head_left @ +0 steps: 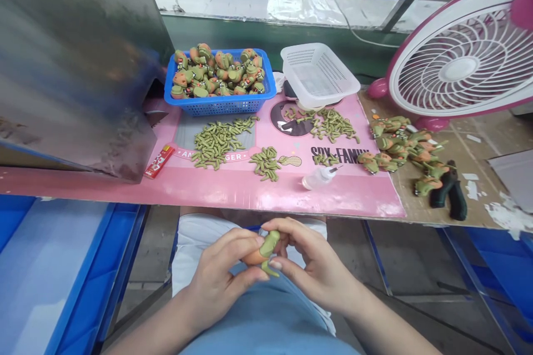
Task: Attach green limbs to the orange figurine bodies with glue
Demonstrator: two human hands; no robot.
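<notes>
Over my lap, just below the table edge, a small green and orange toy figure (266, 247) is held between both hands. My left hand (227, 266) is closed around its orange side, thumb underneath. The fingers of my right hand (306, 255) pinch at its other side, near a thin green piece sticking out at the bottom; exactly what those fingertips grip is partly hidden. On the pink mat (233, 194) ahead lie piles of small curved green pieces (219, 141). A small clear bottle with a thin nozzle tip (318, 177) lies near the front edge.
A blue basket (220, 105) full of similar figures stands at the back left, beside a white basket (320, 75). More figures (393, 144) and black-handled pliers (449, 191) lie right, below a pink and white fan (462, 61). A metal panel (83, 66) rises at left.
</notes>
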